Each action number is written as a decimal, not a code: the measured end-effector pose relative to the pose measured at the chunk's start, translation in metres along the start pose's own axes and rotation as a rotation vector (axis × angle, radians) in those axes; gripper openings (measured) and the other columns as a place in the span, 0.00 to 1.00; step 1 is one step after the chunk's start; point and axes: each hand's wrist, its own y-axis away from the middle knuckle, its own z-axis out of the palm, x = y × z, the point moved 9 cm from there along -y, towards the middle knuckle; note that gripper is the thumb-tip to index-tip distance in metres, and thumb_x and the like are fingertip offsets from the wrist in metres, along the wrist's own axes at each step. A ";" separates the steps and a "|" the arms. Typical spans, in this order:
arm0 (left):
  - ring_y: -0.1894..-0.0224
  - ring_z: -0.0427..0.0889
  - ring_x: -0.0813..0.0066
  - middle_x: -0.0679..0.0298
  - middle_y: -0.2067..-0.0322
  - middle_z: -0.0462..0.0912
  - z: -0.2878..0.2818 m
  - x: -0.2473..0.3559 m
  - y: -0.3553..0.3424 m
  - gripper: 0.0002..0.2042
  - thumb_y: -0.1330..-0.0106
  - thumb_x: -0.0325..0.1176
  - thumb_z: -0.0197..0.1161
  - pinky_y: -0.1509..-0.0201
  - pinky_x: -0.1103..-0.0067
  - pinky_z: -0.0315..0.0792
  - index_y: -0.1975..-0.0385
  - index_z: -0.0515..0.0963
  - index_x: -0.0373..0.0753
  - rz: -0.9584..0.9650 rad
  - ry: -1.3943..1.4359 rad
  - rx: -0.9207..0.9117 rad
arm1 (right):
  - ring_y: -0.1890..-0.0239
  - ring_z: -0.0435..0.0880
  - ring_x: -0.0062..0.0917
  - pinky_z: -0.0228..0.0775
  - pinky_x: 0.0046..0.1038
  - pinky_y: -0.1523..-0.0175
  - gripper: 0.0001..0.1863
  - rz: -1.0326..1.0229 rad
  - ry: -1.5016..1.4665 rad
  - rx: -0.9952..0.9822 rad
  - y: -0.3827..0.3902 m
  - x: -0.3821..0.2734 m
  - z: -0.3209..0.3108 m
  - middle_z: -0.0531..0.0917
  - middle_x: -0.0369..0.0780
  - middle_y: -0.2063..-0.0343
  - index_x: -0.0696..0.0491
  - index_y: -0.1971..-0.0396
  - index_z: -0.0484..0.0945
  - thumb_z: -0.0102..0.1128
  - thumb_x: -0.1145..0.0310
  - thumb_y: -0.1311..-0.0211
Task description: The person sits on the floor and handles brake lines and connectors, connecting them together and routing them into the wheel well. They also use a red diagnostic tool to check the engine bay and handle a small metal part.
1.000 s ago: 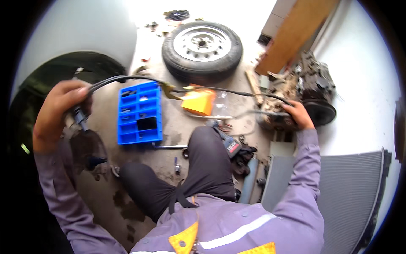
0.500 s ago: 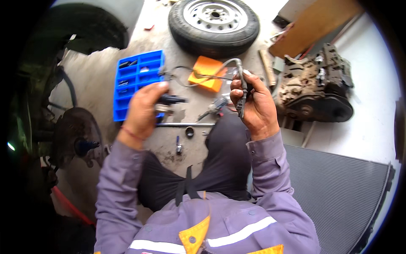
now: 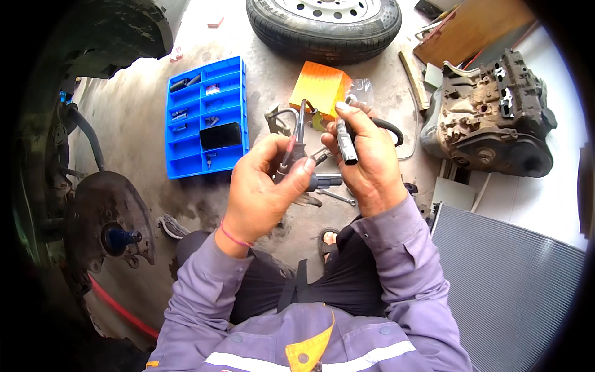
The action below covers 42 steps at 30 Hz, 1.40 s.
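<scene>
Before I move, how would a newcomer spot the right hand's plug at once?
Find the big tyre at the top, then the orange box below it. Below and right of that, the right hand grips the plug. Its end points down the view, while the other plug, in the left hand, points right.

A dark plug (image 3: 326, 181) juts rightward from beneath the thumb of a left hand (image 3: 263, 192), lying nearly level, its body partly hidden by the fingers. Above it, a slim dark cable (image 3: 301, 127) with a reddish patch rises almost upright from the same grip. Just beside, in a right hand (image 3: 374, 162), a worn grey-and-black connector (image 3: 346, 146) tilts with its squared end downward, as a thick black hose-like length (image 3: 392, 129) curves out behind the knuckles.
</scene>
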 end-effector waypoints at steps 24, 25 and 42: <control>0.72 0.81 0.76 0.61 0.66 0.81 -0.108 -0.269 -0.061 0.17 0.45 0.24 0.61 0.69 0.82 0.73 0.53 0.79 0.33 -0.643 -0.319 -0.043 | 0.81 0.65 0.13 0.66 0.20 0.77 0.12 -0.124 -0.064 -0.392 -0.004 -0.053 0.008 0.66 0.35 0.71 0.56 0.54 0.72 0.48 0.62 0.24; 0.70 0.82 0.75 0.59 0.65 0.82 -0.105 -0.289 -0.063 0.18 0.45 0.24 0.61 0.69 0.81 0.74 0.52 0.78 0.33 -0.700 -0.327 -0.078 | 0.81 0.65 0.13 0.67 0.20 0.77 0.13 -0.119 -0.083 -0.403 -0.003 -0.055 0.002 0.65 0.35 0.71 0.57 0.53 0.73 0.48 0.62 0.24; 0.38 0.73 0.51 0.56 0.42 0.77 0.049 0.063 -0.027 0.22 0.47 0.27 0.72 0.34 0.62 0.67 0.50 0.80 0.38 0.953 -0.753 -0.273 | 0.69 0.80 0.23 0.73 0.26 0.65 0.15 -0.165 0.300 -0.313 -0.017 0.009 0.013 0.78 0.38 0.67 0.56 0.52 0.73 0.52 0.60 0.27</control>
